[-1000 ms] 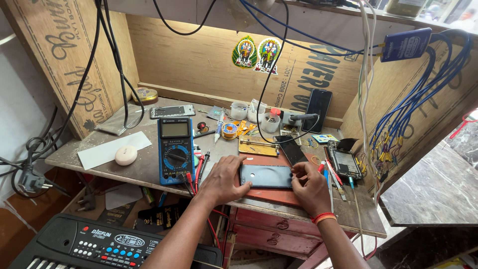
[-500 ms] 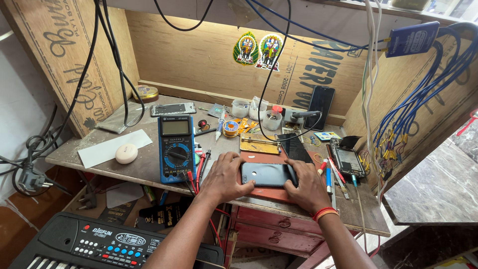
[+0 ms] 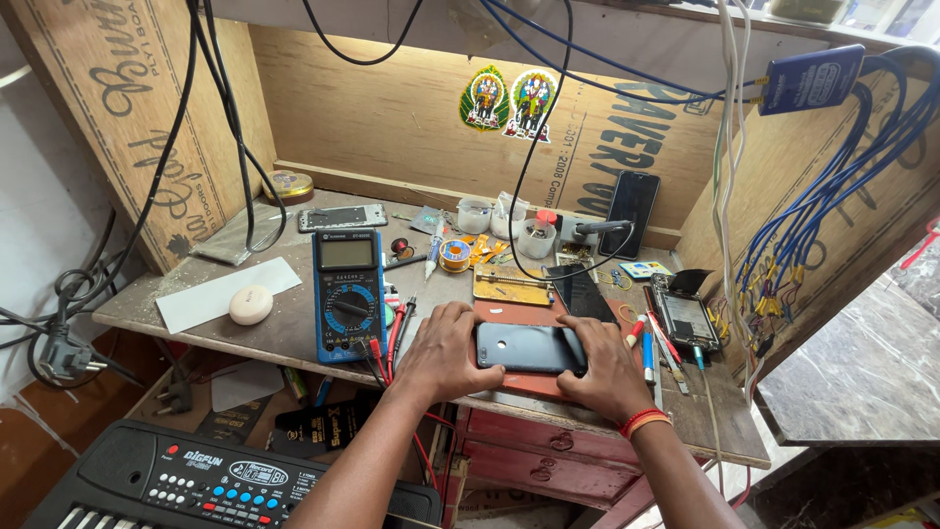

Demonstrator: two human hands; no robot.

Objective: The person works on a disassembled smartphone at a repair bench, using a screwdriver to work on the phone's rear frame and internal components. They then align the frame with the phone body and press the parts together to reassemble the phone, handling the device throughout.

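My left hand (image 3: 446,353) and right hand (image 3: 602,367) both hold the phone (image 3: 529,347) tight on the tabletop (image 3: 284,333).

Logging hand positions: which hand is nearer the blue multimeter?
Left. The left hand rests just right of the blue multimeter; the right hand is farther right, across the dark phone.

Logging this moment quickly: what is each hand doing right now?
Left hand: closed on the left end of the dark phone, holding it over the red mat.
Right hand: closed on the phone's right end.
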